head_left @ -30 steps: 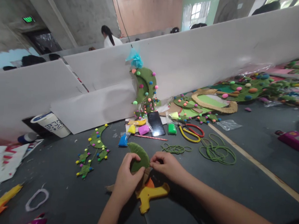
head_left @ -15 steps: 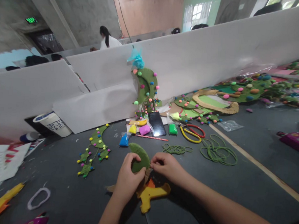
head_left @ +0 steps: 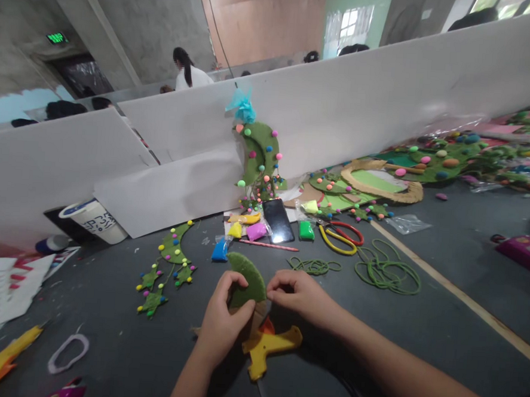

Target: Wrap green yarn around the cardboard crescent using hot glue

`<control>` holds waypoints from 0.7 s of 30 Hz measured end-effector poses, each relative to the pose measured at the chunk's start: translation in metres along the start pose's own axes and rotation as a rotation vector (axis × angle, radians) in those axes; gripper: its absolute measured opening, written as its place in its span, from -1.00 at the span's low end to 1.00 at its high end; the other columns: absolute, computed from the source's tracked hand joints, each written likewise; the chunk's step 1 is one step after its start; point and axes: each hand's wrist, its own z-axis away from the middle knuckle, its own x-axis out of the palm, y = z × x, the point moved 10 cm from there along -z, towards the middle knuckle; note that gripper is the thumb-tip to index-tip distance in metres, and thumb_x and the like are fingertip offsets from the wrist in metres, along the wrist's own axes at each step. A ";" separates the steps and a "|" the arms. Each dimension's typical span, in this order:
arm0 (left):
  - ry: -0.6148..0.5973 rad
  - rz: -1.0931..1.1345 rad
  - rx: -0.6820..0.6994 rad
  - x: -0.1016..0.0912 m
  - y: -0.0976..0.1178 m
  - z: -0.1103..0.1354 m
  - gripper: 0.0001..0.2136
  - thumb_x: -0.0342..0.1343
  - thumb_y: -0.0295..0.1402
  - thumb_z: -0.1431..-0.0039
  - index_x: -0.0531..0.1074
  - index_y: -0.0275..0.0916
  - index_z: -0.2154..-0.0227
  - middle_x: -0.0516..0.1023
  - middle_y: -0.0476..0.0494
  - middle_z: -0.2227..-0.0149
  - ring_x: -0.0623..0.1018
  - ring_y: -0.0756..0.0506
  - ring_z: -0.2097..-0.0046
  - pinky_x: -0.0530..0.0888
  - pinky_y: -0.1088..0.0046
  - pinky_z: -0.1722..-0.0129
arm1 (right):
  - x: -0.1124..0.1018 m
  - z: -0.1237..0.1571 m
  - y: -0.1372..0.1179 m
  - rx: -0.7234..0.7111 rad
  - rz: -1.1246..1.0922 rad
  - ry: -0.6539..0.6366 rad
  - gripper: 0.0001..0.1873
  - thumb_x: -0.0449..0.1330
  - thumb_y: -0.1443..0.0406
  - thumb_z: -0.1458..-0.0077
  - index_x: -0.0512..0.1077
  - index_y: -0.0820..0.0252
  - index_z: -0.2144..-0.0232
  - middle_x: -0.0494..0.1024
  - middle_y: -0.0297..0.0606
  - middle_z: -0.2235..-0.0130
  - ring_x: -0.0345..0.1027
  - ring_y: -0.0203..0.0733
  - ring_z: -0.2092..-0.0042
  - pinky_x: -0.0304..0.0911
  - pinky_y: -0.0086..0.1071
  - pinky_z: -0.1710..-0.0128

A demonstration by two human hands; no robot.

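Note:
My left hand [head_left: 227,325] grips a green felt crescent [head_left: 250,280] from its left side, thumb across its lower part. Brown cardboard [head_left: 260,313] shows at the crescent's lower edge. My right hand [head_left: 298,293] is pinched at the crescent's right edge; whatever lies between those fingertips is too small to make out. Just below the hands lies a yellow glue gun [head_left: 268,345] with an orange trigger and a clear glue stick. Left of them, a finished-looking green crescent [head_left: 175,244] with coloured balls and hanging felt stars [head_left: 153,301] rests on the dark table.
Beyond the hands lie clay packets [head_left: 220,249], a phone [head_left: 278,220], scissors [head_left: 340,238] and green cord [head_left: 387,270]. A decorated crescent [head_left: 261,153] leans against the white partition [head_left: 343,95]. Another yellow glue gun [head_left: 1,362] and a pale ring [head_left: 69,353] lie at left.
Both hands keep nearly the same place on the green crescent. My left thumb and fingers have shifted very slightly, and more of the cardboard edge shows.

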 end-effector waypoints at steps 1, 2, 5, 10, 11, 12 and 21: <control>-0.002 0.011 0.005 -0.001 0.002 0.000 -0.82 0.07 -0.48 0.05 0.26 -0.18 0.34 0.34 -0.02 0.35 0.41 -0.09 0.26 0.35 0.39 0.21 | 0.000 0.001 -0.002 -0.003 -0.014 -0.005 -0.88 0.15 0.30 0.04 0.43 0.23 0.54 0.21 -0.45 0.58 0.08 -0.35 0.50 0.04 -0.48 0.48; -0.003 0.022 0.014 -0.001 0.004 0.001 -0.82 0.07 -0.47 0.05 0.26 -0.19 0.33 0.34 -0.02 0.35 0.41 -0.09 0.26 0.35 0.40 0.21 | 0.000 0.001 -0.004 -0.011 -0.028 -0.005 -0.88 0.15 0.30 0.04 0.43 0.23 0.54 0.21 -0.45 0.58 0.08 -0.35 0.50 0.04 -0.48 0.48; -0.007 0.028 0.068 -0.003 0.012 0.002 -0.78 0.10 -0.47 0.06 0.27 -0.18 0.30 0.35 -0.04 0.31 0.42 -0.10 0.23 0.36 0.39 0.19 | -0.003 0.004 -0.015 -0.079 -0.024 0.037 -0.89 0.14 0.34 0.04 0.43 0.22 0.55 0.24 -0.43 0.55 0.10 -0.35 0.48 0.04 -0.48 0.46; 0.050 -0.082 0.168 -0.009 0.020 0.007 -0.71 0.18 -0.45 0.07 0.28 -0.15 0.25 0.35 -0.15 0.07 0.39 -0.19 0.01 0.33 0.23 0.02 | -0.006 0.015 -0.038 -0.269 0.142 0.152 -0.86 0.12 0.43 -0.02 0.42 0.22 0.53 0.27 -0.40 0.52 0.17 -0.33 0.45 0.05 -0.49 0.44; 0.058 -0.121 0.186 -0.010 0.020 0.007 -0.70 0.19 -0.45 0.06 0.28 -0.14 0.24 0.34 -0.17 0.02 0.35 -0.21 -0.04 0.32 0.19 0.00 | -0.006 0.017 -0.042 -0.310 0.181 0.170 -0.85 0.11 0.43 -0.04 0.42 0.22 0.52 0.26 -0.41 0.53 0.17 -0.33 0.45 0.04 -0.49 0.44; 0.064 -0.160 0.205 -0.010 0.022 0.008 -0.70 0.19 -0.45 0.05 0.27 -0.13 0.23 0.32 -0.18 -0.01 0.32 -0.23 -0.08 0.30 0.17 -0.02 | -0.005 0.018 -0.045 -0.345 0.218 0.184 -0.85 0.11 0.43 -0.05 0.42 0.22 0.52 0.25 -0.41 0.53 0.17 -0.33 0.45 0.04 -0.49 0.44; 0.075 -0.116 0.154 -0.010 0.023 0.009 -0.54 0.21 -0.39 0.02 0.25 -0.12 0.03 0.29 -0.24 -0.10 0.33 -0.25 -0.09 0.28 0.07 -0.08 | 0.005 0.033 -0.068 -0.585 0.486 0.229 -0.84 0.06 0.39 -0.17 0.40 0.20 0.42 0.33 -0.34 0.50 0.22 -0.27 0.43 0.11 -0.47 0.43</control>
